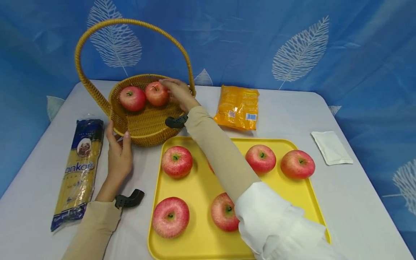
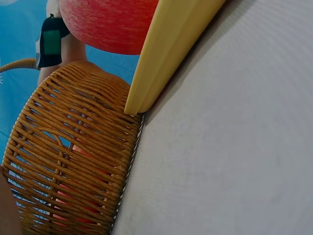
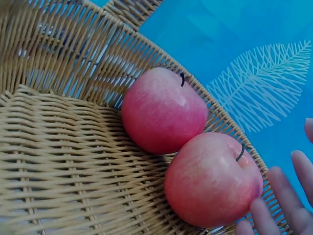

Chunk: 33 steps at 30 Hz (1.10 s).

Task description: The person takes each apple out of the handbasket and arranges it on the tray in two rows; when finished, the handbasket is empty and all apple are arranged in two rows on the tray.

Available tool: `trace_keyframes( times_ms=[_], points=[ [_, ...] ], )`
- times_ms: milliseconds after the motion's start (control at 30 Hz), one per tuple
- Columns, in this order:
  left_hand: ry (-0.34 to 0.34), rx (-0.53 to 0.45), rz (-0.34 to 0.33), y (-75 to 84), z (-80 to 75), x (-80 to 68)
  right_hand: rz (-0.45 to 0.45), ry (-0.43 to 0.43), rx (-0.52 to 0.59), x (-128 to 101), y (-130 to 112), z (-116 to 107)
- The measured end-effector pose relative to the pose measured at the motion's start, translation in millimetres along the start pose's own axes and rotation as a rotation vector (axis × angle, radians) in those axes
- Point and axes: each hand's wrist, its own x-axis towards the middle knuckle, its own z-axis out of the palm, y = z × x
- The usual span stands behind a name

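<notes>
A wicker basket (image 1: 143, 124) with a tall arched handle holds two red apples, a left apple (image 1: 132, 98) and a right apple (image 1: 157, 94), side by side against its back wall. My right hand (image 1: 178, 93) reaches over the basket's right side, fingertips right at the right apple. In the right wrist view the spread fingers (image 3: 286, 196) lie beside that apple, not wrapped round it. My left hand (image 1: 119, 159) rests against the basket's front left side, with extended fingers and thumb at the rim. The left wrist view shows the woven wall (image 2: 73, 147) close up.
A yellow tray (image 1: 198, 231) with several apples stands in front of the basket, partly covered by my right forearm. A pasta packet (image 1: 79, 169) lies at left, an orange packet (image 1: 238, 108) behind the tray, and a white sachet (image 1: 331, 147) at right.
</notes>
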Motion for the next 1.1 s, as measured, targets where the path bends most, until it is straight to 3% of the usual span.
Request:
trace_keyframes(
  times_ms=[167,467,867,1100],
  points=[
    [-0.003,0.005,-0.007,-0.1,-0.6,-0.1,0.033,0.021,0.043,6.2,2.0,3.8],
    [-0.001,-0.003,0.010,-0.5,0.2,2.8,0.154,-0.025,0.110,14.9,3.9,5.7],
    [0.008,0.016,0.004,0.3,-0.2,2.4,0.160,-0.057,-0.053,16.6,5.1,11.3],
    [0.006,0.003,0.003,0.0,-0.7,2.9,0.137,-0.029,-0.125,17.4,6.2,12.3]
  ],
)
